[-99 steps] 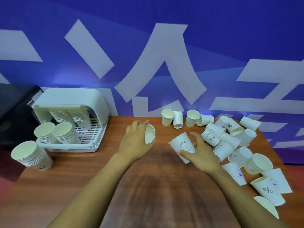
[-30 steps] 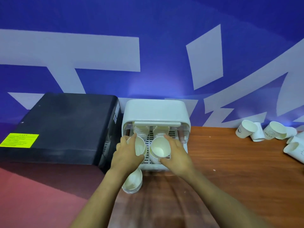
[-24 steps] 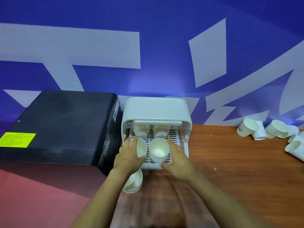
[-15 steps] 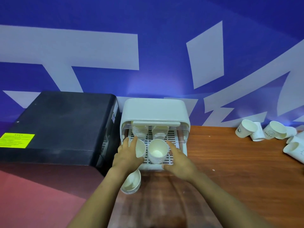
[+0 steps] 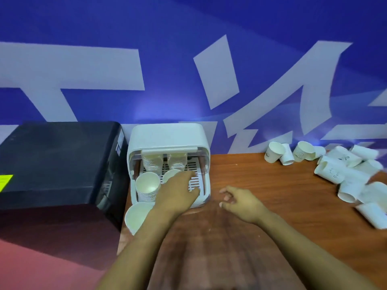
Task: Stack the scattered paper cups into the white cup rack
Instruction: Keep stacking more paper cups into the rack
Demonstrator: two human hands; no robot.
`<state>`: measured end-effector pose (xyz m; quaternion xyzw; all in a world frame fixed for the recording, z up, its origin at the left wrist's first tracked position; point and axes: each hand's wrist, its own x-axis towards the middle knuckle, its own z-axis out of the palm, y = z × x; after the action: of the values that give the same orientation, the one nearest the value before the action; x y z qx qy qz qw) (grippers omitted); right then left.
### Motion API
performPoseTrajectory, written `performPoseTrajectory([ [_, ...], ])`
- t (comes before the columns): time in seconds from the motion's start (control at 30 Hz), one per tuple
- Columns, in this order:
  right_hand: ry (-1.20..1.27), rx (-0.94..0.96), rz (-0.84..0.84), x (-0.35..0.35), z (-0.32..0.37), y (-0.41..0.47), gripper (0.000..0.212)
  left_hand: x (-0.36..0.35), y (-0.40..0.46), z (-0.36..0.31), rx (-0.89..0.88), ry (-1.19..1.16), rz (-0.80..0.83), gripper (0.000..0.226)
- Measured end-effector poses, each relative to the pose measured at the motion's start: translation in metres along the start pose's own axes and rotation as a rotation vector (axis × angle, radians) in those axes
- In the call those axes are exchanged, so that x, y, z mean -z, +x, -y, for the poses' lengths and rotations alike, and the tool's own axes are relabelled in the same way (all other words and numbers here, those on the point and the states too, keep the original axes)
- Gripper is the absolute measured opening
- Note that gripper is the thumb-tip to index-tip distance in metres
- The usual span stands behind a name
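The white cup rack (image 5: 167, 135) stands at the table's back left, its lid up. Two cup stacks stand at its rear (image 5: 152, 162), and a tall stack (image 5: 147, 185) fills its front left. My left hand (image 5: 178, 191) hovers over the front right of the rack with thumb and fingers spread, holding nothing; it hides most of the front-right stack (image 5: 170, 174). My right hand (image 5: 236, 199) is just right of the rack above the table, fingers loosely curled and empty. Several scattered paper cups (image 5: 335, 174) lie at the far right.
Another stack of cups (image 5: 136, 216) lies on the wooden table (image 5: 261, 185) in front of the rack, near the left edge. A black box (image 5: 58, 164) sits close against the rack's left side. A blue wall stands right behind.
Both hands have let go of the cups, which now sit on the front stacks. My left hand has swung right across the rack; my right hand has pulled back onto the table.
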<state>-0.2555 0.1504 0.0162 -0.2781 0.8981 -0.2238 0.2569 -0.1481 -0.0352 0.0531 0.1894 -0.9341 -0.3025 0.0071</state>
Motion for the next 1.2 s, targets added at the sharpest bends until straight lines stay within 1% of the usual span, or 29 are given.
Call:
performPoseTrajectory([
  [0.1, 0.022, -0.022, -0.022, 0.014, -0.021, -0.014, 0.036, -0.02, -0.003, -0.017, -0.017, 0.002, 0.07, 0.039],
  [0.3, 0.082, -0.042, -0.068, 0.05, -0.077, -0.029, 0.034, -0.049, 0.009, -0.071, -0.05, 0.043, 0.077, 0.038],
  [0.53, 0.079, -0.042, -0.025, 0.119, -0.173, -0.043, 0.034, -0.115, 0.036, -0.168, -0.023, 0.084, 0.12, 0.039],
  [0.63, 0.067, -0.045, -0.035, 0.152, -0.216, -0.041, 0.033, -0.139, 0.052, -0.211, -0.02, 0.091, 0.097, 0.04],
  [0.73, 0.053, -0.053, -0.008, 0.174, -0.25, -0.037, 0.035, -0.162, 0.061, -0.24, 0.01, 0.069, 0.09, 0.039],
  [0.93, 0.059, -0.04, -0.008, 0.204, -0.29, -0.022, 0.034, -0.185, 0.083, -0.271, 0.047, 0.073, 0.091, 0.04],
  [1.07, 0.053, -0.03, -0.031, 0.217, -0.303, -0.007, 0.035, -0.19, 0.104, -0.284, 0.056, 0.087, 0.092, 0.042],
  [1.2, 0.06, -0.051, -0.068, 0.229, -0.307, 0.018, 0.039, -0.191, 0.133, -0.289, 0.071, 0.101, 0.098, 0.049],
])
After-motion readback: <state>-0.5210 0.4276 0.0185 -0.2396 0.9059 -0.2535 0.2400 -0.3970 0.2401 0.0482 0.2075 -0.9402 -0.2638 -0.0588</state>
